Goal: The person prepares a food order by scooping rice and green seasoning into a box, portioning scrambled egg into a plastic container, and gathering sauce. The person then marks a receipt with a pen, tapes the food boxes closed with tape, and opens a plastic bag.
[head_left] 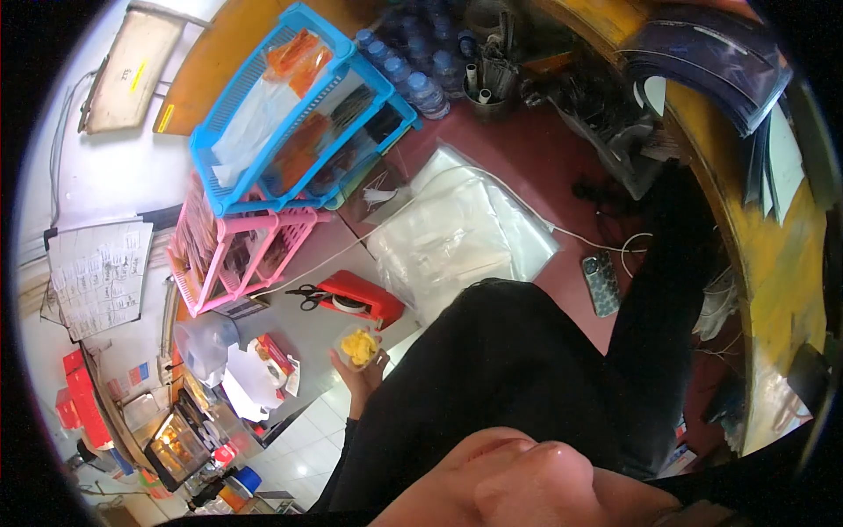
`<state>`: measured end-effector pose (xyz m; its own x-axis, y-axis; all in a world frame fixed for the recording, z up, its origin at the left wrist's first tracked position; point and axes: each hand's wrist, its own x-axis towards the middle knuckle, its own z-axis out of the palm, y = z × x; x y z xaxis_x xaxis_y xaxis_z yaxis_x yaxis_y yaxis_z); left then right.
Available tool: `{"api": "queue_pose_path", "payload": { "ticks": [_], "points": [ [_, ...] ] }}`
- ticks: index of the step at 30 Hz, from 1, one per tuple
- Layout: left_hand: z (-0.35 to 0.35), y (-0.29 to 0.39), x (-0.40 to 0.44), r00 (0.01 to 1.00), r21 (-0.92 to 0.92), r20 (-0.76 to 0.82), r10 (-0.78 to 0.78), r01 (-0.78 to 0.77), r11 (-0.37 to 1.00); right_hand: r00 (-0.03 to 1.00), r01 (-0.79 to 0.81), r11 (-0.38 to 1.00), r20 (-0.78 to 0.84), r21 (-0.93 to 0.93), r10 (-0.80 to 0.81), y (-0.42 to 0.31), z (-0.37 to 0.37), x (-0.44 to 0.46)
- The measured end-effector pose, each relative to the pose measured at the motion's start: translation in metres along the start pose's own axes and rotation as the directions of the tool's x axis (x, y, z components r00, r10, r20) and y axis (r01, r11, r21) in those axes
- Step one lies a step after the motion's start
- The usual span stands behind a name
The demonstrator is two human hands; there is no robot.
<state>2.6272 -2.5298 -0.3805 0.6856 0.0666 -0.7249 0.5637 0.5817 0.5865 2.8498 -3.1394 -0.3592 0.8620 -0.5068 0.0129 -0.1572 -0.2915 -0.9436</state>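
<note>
My left hand (364, 373) is closed around a small clear plastic cup (344, 337) that holds lumpy yellow food (359, 347). The cup is held upright beside the table's edge, close to my black clothing. Just beyond it stands a red tape dispenser (376, 299), with black-handled scissors (307, 297) next to it. A stack of clear plastic bags (465, 237) lies on the table in front of me. On the right, a black sleeve (663, 272) stretches across the table, but my right hand does not show.
Blue stacked trays (303, 123) and a pink rack (233, 250) stand at the left. Water bottles (426, 92) line the back. A patterned phone (601, 284) lies at right, near a white cable (575, 235). An opened white box (250, 382) sits left of my hand.
</note>
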Motion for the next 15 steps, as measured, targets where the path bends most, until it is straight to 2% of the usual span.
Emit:
{"api": "queue_pose_path", "payload": {
  "ticks": [1, 4, 6, 7, 8, 9, 10, 11, 12, 13, 14, 15],
  "points": [
    [0.002, 0.000, 0.002, 0.999, -0.031, 0.031, -0.017, 0.018, 0.999, 1.000, -0.016, 1.000, 0.007, 0.021, 0.016, 0.000, -0.002, 0.000],
    [0.019, -0.003, 0.019, 0.998, -0.068, 0.021, 0.062, -0.060, 0.996, 0.996, -0.088, 0.987, 0.023, 0.134, 0.086, -0.001, -0.014, 0.004],
    [0.059, -0.001, 0.028, 0.989, 0.061, 0.028, 0.144, -0.146, 0.987, 0.988, -0.154, 0.959, 0.032, 0.239, 0.151, 0.000, -0.017, 0.009],
    [0.077, -0.006, 0.038, 0.980, 0.089, 0.003, 0.198, -0.197, 0.976, 0.990, -0.136, 0.966, -0.001, 0.222, 0.140, 0.004, -0.012, 0.011],
    [0.087, -0.008, 0.047, 0.982, 0.075, 0.091, 0.168, -0.175, 0.982, 0.993, -0.094, 0.981, -0.053, 0.172, 0.105, 0.011, -0.005, 0.006],
    [0.097, -0.010, 0.057, 0.974, 0.065, 0.179, 0.136, -0.150, 0.987, 0.994, 0.020, 1.000, -0.112, 0.021, -0.017, 0.020, 0.014, -0.009],
    [0.097, -0.007, 0.062, 0.924, 0.027, 0.380, 0.041, -0.055, 0.998, 0.976, 0.115, 0.983, -0.168, -0.143, -0.139, 0.029, 0.032, -0.025],
    [0.099, -0.008, 0.061, 0.926, 0.001, 0.378, 0.004, -0.005, 1.000, 0.941, 0.211, 0.931, -0.196, -0.297, -0.275, 0.039, 0.059, -0.041],
    [0.104, -0.010, 0.062, 0.925, -0.027, 0.380, -0.026, 0.039, 0.999, 0.857, 0.404, 0.812, -0.136, -0.421, -0.497, 0.044, 0.074, -0.063],
    [0.107, -0.012, 0.059, 0.923, -0.055, 0.380, -0.057, 0.084, 0.995, 0.937, 0.278, 0.890, -0.101, -0.362, -0.333, 0.012, 0.090, -0.101],
    [0.106, -0.014, 0.054, 0.929, -0.042, 0.365, -0.054, 0.075, 0.996, 0.990, 0.122, 0.969, -0.037, -0.214, -0.133, 0.019, 0.102, -0.122],
    [0.102, -0.016, 0.047, 0.936, -0.028, 0.347, -0.051, 0.065, 0.997, 0.973, 0.216, 0.954, -0.031, -0.205, -0.227, 0.021, 0.111, -0.143]
  ]
}}
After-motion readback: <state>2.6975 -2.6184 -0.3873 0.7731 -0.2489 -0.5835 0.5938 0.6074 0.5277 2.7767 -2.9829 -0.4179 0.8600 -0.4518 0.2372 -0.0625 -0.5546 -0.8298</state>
